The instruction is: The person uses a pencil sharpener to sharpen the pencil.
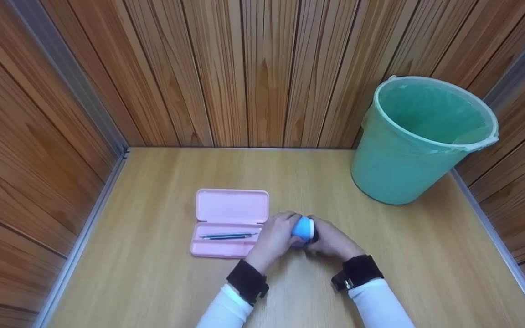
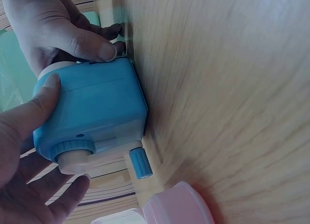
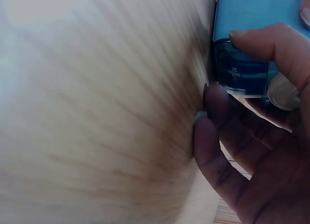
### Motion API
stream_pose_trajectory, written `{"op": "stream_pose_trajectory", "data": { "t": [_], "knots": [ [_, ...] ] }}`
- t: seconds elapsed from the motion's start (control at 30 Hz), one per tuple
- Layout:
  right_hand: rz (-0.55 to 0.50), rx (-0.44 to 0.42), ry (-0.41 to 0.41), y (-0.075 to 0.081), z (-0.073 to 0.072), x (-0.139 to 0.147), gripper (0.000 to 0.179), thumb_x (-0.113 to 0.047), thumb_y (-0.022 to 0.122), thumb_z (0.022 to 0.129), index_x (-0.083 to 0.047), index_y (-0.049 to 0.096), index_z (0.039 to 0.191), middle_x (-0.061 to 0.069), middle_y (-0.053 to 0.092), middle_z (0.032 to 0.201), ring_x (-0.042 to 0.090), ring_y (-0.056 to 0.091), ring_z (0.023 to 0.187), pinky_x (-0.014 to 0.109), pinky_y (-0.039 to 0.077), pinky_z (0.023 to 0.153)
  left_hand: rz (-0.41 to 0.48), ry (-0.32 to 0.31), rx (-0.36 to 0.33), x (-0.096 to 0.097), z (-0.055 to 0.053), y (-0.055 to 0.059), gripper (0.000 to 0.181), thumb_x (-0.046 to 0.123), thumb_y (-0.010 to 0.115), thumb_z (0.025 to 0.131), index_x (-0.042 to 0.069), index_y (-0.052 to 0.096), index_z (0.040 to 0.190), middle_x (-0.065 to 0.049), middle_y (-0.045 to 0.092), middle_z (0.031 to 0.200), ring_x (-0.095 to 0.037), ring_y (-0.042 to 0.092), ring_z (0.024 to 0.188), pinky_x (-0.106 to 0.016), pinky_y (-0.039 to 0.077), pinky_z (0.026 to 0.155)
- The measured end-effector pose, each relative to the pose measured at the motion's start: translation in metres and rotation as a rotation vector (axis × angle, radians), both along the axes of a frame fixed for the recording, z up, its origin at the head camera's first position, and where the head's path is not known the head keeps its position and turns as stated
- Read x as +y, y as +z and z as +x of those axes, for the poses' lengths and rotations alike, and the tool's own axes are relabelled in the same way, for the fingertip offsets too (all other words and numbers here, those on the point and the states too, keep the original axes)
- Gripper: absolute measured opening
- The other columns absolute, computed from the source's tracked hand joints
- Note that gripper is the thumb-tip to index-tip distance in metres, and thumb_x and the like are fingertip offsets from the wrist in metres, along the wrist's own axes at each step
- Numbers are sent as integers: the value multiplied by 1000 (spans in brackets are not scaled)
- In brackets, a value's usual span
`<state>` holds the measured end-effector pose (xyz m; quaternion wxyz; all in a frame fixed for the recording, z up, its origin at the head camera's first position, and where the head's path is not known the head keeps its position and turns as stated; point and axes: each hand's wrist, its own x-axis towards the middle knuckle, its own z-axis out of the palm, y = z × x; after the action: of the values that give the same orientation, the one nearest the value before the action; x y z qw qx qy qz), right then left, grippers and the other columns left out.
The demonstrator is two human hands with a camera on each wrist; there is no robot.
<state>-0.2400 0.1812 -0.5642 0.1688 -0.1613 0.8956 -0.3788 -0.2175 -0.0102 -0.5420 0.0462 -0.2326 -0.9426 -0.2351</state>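
Observation:
A blue crank-handled pencil sharpener (image 1: 303, 228) stands near the middle of the table, between both hands. My left hand (image 1: 273, 236) grips its left part, the thumb lying over the top in the left wrist view. There the crank's blue knob (image 2: 140, 163) points toward the pink case. At the sharpener's other end is my right hand (image 1: 333, 240). In the right wrist view, its thumb presses the top edge of the dark see-through shavings drawer (image 3: 240, 69), with the fingers curled low beside the tabletop. The drawer looks seated in the body.
An open pink pencil case (image 1: 232, 206) lies just left of the hands, with slim dark pens or pencils (image 1: 227, 236) in its tray. A green bin (image 1: 397, 164) with a liner stands at the back right. Wood-panelled walls (image 1: 262, 73) enclose the table (image 1: 153, 282).

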Motion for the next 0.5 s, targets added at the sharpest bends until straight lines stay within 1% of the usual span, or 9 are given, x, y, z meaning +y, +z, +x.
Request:
{"op": "stream_pose_trajectory", "data": {
  "t": [0.13,0.27,0.5],
  "knots": [
    [19,24,14,-1,-1,1,60,3,82,76,-6,56,130,8,65,122,28,61,114,56,45,108,-5,-2,13,-1,1,1,50,24,84,85,6,68,129,-10,69,128,-27,66,118,-40,52,103],
    [47,59,36,-2,-2,1,60,3,81,74,-3,55,128,9,65,119,27,61,109,55,47,105,-19,-6,40,-1,0,1,50,25,85,85,6,69,128,-9,70,126,-27,68,115,-39,54,100],
    [79,52,16,0,-2,1,62,2,83,73,-7,56,128,9,65,119,29,61,112,55,47,106,-18,-8,37,-1,0,1,49,26,85,84,7,70,127,-9,71,124,-27,68,113,-39,54,99]
  ]
}}
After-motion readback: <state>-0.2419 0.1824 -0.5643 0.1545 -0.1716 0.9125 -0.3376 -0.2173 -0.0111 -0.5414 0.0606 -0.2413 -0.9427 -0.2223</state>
